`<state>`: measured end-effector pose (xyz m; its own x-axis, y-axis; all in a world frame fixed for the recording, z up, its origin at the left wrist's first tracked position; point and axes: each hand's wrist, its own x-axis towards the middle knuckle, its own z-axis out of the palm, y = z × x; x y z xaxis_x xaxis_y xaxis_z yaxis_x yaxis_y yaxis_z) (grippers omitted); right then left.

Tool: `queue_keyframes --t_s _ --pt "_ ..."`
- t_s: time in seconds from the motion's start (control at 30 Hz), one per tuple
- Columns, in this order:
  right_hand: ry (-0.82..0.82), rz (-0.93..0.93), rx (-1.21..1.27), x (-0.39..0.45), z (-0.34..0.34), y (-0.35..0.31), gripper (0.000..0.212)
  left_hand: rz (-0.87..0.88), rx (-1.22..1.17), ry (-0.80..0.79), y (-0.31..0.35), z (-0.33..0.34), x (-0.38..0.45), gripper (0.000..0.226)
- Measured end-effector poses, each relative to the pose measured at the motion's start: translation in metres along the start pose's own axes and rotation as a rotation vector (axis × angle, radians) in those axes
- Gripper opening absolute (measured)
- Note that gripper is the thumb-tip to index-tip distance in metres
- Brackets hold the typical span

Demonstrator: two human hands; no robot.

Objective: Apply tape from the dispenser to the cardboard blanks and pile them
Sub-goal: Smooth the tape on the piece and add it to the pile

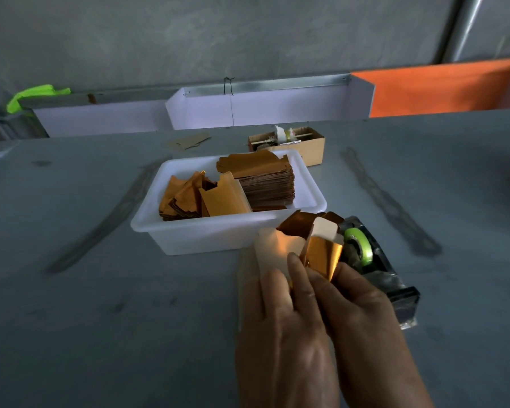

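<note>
Both hands hold one gold-foil cardboard blank, folded, just in front of the white tub. My left hand grips its pale left flap, with the forefinger pressed along the fold. My right hand pinches its shiny gold right side. The black tape dispenser with a green tape roll stands right behind the blank, partly hidden by my right hand. Inside the tub, a neat stack of blanks stands at the right and a loose pile of gold blanks lies at the left.
A small brown carton with odds and ends stands behind the tub. A flat cardboard piece lies at the far left of the grey table. White boards and an orange panel line the table's back edge.
</note>
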<state>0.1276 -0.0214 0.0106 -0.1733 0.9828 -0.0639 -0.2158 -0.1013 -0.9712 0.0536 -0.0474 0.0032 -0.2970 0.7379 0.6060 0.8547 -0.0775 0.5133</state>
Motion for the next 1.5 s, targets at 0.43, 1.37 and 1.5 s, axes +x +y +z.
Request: queue_keyframes --t_s 0.43,1.37,1.5 --pt "0.001 -0.004 0.155 -0.006 -0.004 -0.003 0.025 -0.413 -0.466 -0.248 -0.018 -0.026 -0.001 0.019" --pt "0.151 0.057 -0.599 0.019 -0.102 -0.003 0.009 -0.699 -0.775 -0.31 0.007 0.017 -0.009 0.015" --pt "0.24 0.09 -0.472 0.023 -0.109 0.001 0.009 -0.788 -0.942 -0.291 0.003 0.012 -0.008 0.016"
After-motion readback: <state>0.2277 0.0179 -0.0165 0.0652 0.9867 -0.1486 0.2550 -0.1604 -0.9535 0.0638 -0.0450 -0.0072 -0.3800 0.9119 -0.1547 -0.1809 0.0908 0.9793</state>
